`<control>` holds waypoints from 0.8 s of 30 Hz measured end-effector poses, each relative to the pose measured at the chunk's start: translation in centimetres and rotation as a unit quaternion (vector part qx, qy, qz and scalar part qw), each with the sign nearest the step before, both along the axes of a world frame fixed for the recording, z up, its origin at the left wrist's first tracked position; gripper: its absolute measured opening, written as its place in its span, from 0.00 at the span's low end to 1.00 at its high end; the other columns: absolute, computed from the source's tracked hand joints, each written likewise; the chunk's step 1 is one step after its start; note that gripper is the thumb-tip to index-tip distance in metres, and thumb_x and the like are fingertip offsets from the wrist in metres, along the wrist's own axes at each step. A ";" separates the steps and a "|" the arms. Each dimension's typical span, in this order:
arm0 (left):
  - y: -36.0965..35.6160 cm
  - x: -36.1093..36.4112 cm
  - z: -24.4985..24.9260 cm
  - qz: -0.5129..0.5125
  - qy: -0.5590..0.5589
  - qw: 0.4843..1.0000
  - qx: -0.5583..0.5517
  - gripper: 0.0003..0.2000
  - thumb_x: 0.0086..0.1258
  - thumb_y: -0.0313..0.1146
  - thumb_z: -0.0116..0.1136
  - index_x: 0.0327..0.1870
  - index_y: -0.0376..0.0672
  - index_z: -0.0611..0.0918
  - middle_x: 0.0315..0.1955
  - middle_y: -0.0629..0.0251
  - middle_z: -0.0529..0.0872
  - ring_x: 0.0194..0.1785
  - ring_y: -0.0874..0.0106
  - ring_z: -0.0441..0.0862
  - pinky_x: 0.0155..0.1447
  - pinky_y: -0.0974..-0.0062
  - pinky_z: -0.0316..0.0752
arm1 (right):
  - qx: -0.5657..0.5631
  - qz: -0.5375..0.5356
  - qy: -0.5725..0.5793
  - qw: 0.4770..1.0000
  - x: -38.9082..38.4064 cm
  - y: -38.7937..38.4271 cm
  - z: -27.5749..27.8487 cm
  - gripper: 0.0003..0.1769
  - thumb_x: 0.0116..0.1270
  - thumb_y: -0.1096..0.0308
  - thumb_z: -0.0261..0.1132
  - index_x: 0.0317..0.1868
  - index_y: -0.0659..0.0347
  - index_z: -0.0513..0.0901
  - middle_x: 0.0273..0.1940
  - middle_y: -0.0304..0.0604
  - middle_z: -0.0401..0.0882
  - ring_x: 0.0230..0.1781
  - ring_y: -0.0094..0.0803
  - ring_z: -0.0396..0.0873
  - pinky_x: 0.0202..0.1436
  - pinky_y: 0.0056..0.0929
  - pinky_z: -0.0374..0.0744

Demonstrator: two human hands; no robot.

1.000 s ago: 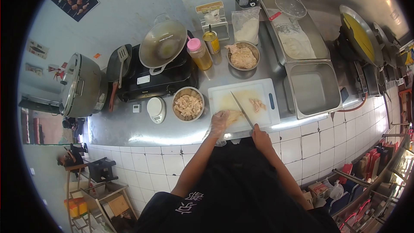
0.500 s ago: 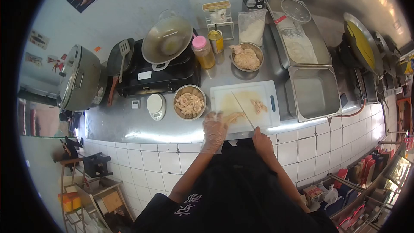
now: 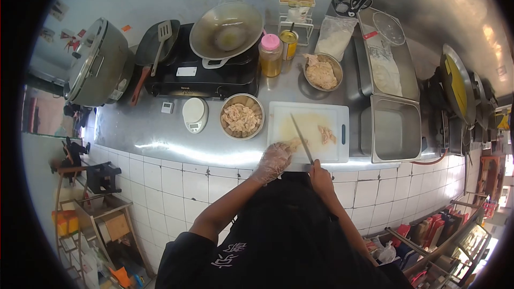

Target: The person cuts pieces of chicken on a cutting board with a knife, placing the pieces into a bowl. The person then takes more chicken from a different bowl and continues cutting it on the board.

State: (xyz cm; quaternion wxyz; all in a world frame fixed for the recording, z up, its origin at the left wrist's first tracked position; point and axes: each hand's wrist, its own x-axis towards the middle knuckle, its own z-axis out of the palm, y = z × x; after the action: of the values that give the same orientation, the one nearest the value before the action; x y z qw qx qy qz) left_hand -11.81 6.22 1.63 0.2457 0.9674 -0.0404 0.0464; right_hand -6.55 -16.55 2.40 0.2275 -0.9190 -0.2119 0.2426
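Observation:
A white cutting board (image 3: pixel 338 111) lies at the counter's front edge. My right hand (image 3: pixel 320 177) is closed round the handle of a long knife (image 3: pixel 301 138), whose blade slants across the board. My left hand (image 3: pixel 274 163), in a clear plastic glove, has its fingers closed at a strip of raw chicken (image 3: pixel 295 143) left of the blade; the fingertips partly cover the meat. To the right of the knife lie several small cut pieces of chicken (image 3: pixel 326 134). A steel bowl (image 3: pixel 261 120) of cut chicken (image 3: pixel 241 119) stands left of the board. Behind it, another bowl (image 3: pixel 338 67) holds larger chicken pieces (image 3: pixel 321 73).
A white kitchen scale (image 3: pixel 195 112) and small timer (image 3: pixel 167 107) stand left. Behind are a black stove (image 3: pixel 214 77) with a wok (image 3: pixel 227 29), a pink-lidded jar (image 3: pixel 270 61) and a yellow can (image 3: pixel 289 45). Steel trays (image 3: pixel 393 128) line the right, one holding white powder.
My left hand has moved right, its fingers coming down onto the chicken beside the knife. The knife blade has swung a little more upright in view. The whole view has shifted slightly.

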 end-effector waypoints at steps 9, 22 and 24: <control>-1.7 2.1 -3.8 0.067 -0.014 0.998 -0.004 0.09 0.72 0.30 0.54 0.48 0.38 0.82 0.44 0.56 0.84 0.51 0.58 0.81 0.57 0.60 0.78 | -0.119 0.044 0.076 0.989 -1.0 -1.9 -0.9 0.20 0.74 0.61 0.58 0.58 0.64 0.67 0.30 0.69 0.83 0.35 0.70 0.83 0.41 0.67 0.80; -2.3 2.6 -7.1 0.093 -0.004 0.991 -0.092 0.12 0.71 0.30 0.55 0.53 0.39 0.81 0.47 0.53 0.83 0.55 0.55 0.80 0.58 0.59 0.77 | 0.003 0.075 0.031 0.997 5.7 8.6 -3.3 0.21 0.76 0.60 0.56 0.63 0.61 0.64 0.33 0.72 0.82 0.38 0.73 0.82 0.44 0.69 0.77; -1.8 3.1 -5.8 0.092 0.008 0.986 -0.140 0.12 0.70 0.30 0.57 0.52 0.38 0.80 0.46 0.53 0.83 0.54 0.53 0.79 0.57 0.58 0.76 | -0.018 0.064 0.022 0.998 5.3 8.5 -3.0 0.20 0.75 0.61 0.56 0.61 0.60 0.66 0.33 0.71 0.83 0.38 0.72 0.83 0.45 0.69 0.79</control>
State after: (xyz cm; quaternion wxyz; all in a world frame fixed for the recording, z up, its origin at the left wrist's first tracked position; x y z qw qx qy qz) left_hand -8.72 4.45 -4.19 0.3733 0.9236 0.0576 0.0659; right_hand -1.25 -8.03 -0.58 0.1995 -0.9020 -0.2607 0.2803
